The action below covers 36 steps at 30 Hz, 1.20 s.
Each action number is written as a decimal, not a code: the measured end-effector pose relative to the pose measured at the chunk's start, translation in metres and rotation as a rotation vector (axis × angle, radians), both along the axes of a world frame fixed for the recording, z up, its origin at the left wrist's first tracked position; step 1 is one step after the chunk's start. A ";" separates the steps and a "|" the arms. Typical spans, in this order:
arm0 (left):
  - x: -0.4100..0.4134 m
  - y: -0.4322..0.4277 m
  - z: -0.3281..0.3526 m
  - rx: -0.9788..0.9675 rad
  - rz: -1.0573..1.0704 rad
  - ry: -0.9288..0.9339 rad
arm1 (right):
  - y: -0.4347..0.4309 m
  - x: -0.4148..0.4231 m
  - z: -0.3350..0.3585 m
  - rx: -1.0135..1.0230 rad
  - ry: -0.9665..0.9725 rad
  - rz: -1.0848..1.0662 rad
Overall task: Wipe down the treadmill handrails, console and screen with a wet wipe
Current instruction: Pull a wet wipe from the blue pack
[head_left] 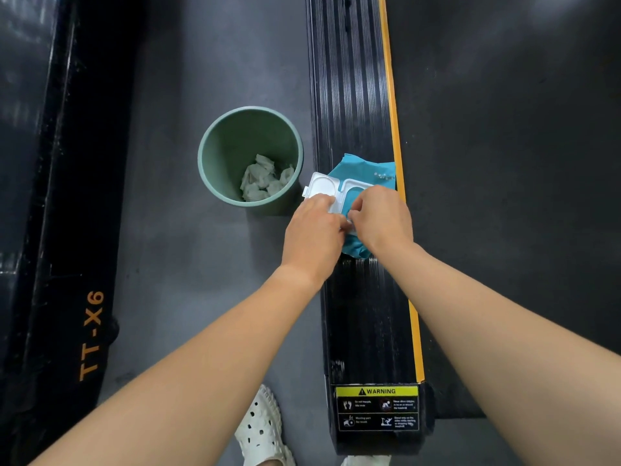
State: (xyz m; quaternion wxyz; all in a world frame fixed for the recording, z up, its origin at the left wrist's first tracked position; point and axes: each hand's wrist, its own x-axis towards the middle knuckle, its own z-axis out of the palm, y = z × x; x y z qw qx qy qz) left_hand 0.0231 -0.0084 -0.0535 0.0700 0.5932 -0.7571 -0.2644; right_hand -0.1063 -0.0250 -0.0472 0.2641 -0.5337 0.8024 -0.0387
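**Wipe pack held down, opening under my right fingers**

The teal soft-plastic wet wipe pack point(361, 169) lies on the black ribbed treadmill side rail point(349, 95), its long axis running away from me and its white hinged lid point(321, 185) flipped open leftward. My left hand point(314, 227) grips the pack's near-left edge. My right hand point(381, 216) is nearer the opening, fingertips pinched there — on a wipe or the seal, I cannot tell.
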 end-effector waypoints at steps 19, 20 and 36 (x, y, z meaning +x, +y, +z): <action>0.005 0.000 -0.004 -0.182 -0.103 -0.043 | 0.001 -0.002 0.000 0.144 -0.142 0.014; 0.004 0.000 -0.004 -0.179 -0.112 -0.049 | 0.002 -0.004 0.002 0.163 -0.179 -0.001; -0.008 -0.001 0.006 -0.167 -0.022 -0.061 | 0.028 0.001 0.026 0.077 -0.751 -0.370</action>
